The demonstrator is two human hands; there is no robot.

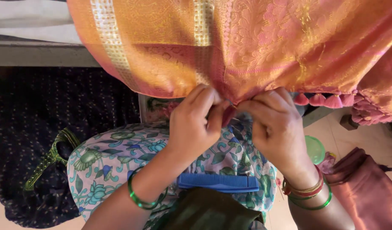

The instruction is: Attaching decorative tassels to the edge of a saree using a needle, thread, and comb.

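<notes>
Both grips pinch shut on the orange sari's edge (230, 102), left hand (194, 123) and right hand (274, 125) touching; keeping that hem taut between fingertips seems wise, blue comb (217, 182) near.

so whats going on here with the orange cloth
A person is working on the lower edge of an orange and pink brocade cloth with gold bands. The left hand and right hand pinch that edge close together, fingertips nearly meeting. Pink tassels already hang along the edge to the right. A blue plastic comb lies on the lap.
</notes>
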